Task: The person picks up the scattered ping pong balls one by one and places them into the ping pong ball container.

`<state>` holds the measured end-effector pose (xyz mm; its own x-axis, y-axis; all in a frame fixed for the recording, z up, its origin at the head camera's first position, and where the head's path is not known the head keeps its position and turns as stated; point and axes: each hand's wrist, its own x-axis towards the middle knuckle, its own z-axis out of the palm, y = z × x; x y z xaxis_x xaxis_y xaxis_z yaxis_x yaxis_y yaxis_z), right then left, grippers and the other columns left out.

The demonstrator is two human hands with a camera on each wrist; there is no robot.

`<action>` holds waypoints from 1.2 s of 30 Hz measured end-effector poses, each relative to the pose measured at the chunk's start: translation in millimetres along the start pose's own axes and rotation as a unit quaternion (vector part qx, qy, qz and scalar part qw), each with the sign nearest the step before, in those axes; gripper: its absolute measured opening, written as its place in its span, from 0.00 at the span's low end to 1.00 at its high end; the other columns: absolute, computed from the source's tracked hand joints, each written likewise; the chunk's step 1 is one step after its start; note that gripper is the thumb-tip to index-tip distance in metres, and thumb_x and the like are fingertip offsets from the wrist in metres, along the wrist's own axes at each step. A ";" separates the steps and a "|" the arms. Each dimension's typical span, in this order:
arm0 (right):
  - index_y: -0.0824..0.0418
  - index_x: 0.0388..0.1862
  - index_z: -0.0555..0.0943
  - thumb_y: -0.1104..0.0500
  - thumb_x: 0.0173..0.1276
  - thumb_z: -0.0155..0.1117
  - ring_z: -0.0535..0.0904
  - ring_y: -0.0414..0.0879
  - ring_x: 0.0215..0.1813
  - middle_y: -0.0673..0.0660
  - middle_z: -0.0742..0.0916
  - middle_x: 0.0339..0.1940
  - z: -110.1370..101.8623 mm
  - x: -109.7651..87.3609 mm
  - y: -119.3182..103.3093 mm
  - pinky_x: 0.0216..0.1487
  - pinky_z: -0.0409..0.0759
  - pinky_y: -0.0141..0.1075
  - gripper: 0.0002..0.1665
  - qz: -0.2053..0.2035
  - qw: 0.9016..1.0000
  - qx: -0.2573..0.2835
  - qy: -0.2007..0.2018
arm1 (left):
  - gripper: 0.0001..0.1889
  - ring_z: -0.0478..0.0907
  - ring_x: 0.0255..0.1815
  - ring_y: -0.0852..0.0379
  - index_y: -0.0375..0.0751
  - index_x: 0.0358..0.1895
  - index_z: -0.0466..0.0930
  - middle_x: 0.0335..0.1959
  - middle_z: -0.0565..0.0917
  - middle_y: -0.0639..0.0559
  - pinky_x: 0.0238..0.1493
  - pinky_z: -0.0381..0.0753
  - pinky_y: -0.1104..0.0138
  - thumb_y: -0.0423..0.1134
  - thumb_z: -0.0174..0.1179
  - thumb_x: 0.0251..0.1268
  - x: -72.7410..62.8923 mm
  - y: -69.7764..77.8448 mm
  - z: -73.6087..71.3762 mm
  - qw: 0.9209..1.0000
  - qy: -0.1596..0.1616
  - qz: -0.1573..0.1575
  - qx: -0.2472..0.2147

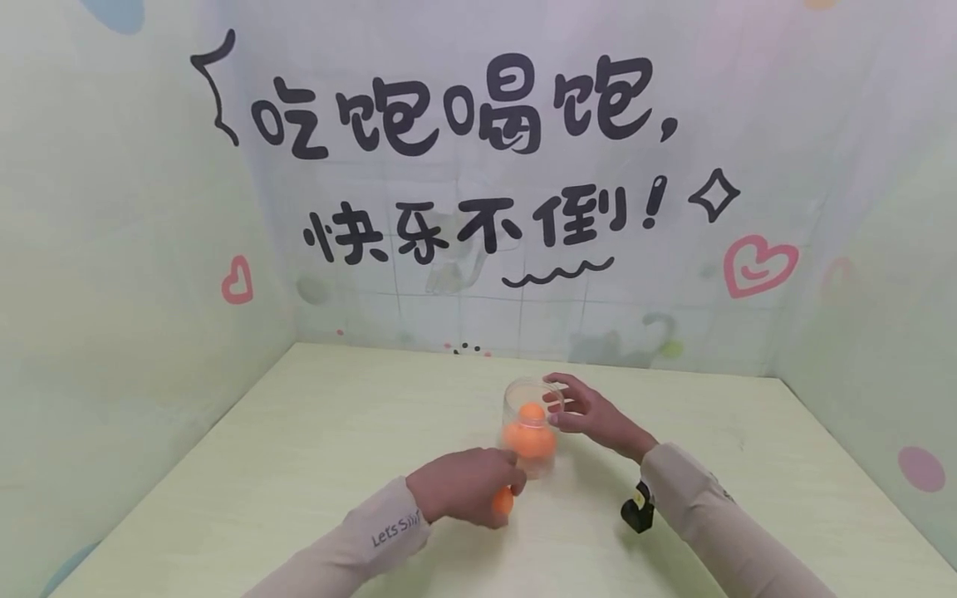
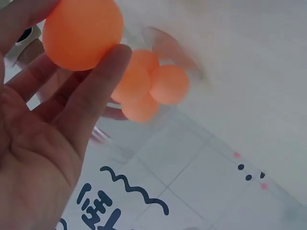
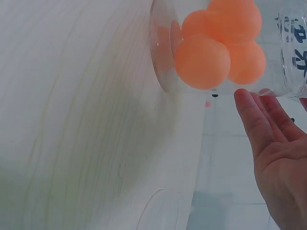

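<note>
My left hand (image 1: 474,486) holds an orange ball (image 2: 84,31) between thumb and fingers, low in front of a clear jar (image 1: 512,405). That ball shows only partly beneath the fingers in the head view. The jar stands upright on the table with several orange balls (image 3: 204,62) heaped inside, and its top is uncovered. At the jar's right side is my right hand (image 1: 591,415), thumb in front and fingers toward the back near the rim. In the right wrist view its fingertips (image 3: 243,98) touch the clear wall; the thumb's contact is hidden there.
The pale table (image 1: 336,415) ends at a back wall (image 1: 463,316) with dark lettering; side walls stand left and right. A small black object (image 1: 638,511) with a yellow patch is by the right sleeve. A faint clear curved outline (image 3: 158,206) shows on the table.
</note>
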<state>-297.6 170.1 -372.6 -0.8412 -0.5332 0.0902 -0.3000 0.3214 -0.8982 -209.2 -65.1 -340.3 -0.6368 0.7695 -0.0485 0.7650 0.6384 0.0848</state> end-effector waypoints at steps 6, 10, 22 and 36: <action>0.56 0.72 0.58 0.55 0.68 0.60 0.73 0.60 0.63 0.69 0.73 0.64 2.5 -0.1 0.4 0.59 0.76 0.51 0.36 0.004 1.000 0.000 0.003 | 0.10 0.67 0.24 0.64 0.46 0.39 0.81 0.30 0.72 0.58 0.26 0.67 0.75 0.36 0.66 0.51 5.8 -8.4 -27.2 1.000 0.027 -0.010 0.006; 0.54 0.72 0.58 0.54 0.68 0.61 0.73 0.58 0.63 0.68 0.73 0.65 3.5 0.0 2.6 0.59 0.76 0.50 0.37 0.008 1.000 0.006 -0.001 | 0.11 0.68 0.26 0.62 0.45 0.41 0.81 0.32 0.73 0.56 0.27 0.68 0.74 0.36 0.65 0.54 10.3 -14.8 -44.6 0.999 0.041 -0.008 0.001; 0.52 0.73 0.57 0.55 0.68 0.60 0.72 0.59 0.65 0.66 0.73 0.66 0.8 -0.1 0.1 0.60 0.75 0.50 0.38 0.012 1.000 0.000 -0.001 | 0.10 0.72 0.31 0.59 0.43 0.43 0.81 0.34 0.76 0.54 0.32 0.73 0.72 0.36 0.63 0.57 50.9 -31.5 -75.9 0.994 0.110 0.010 -0.017; 0.50 0.74 0.56 0.51 0.67 0.61 0.74 0.52 0.61 0.63 0.75 0.62 -0.6 1.8 1.2 0.58 0.77 0.46 0.40 0.019 1.000 -0.005 0.002 | 0.08 0.73 0.34 0.59 0.44 0.40 0.82 0.33 0.77 0.55 0.35 0.73 0.72 0.41 0.63 0.59 95.1 -47.1 -61.4 0.994 0.079 -0.030 -0.069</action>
<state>-299.8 170.1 -373.2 -0.8541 -0.5169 0.0573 -0.2720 0.3500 -0.8964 -311.8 -23.0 -287.8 -0.6962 0.7110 0.0986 0.7119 0.6662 0.2225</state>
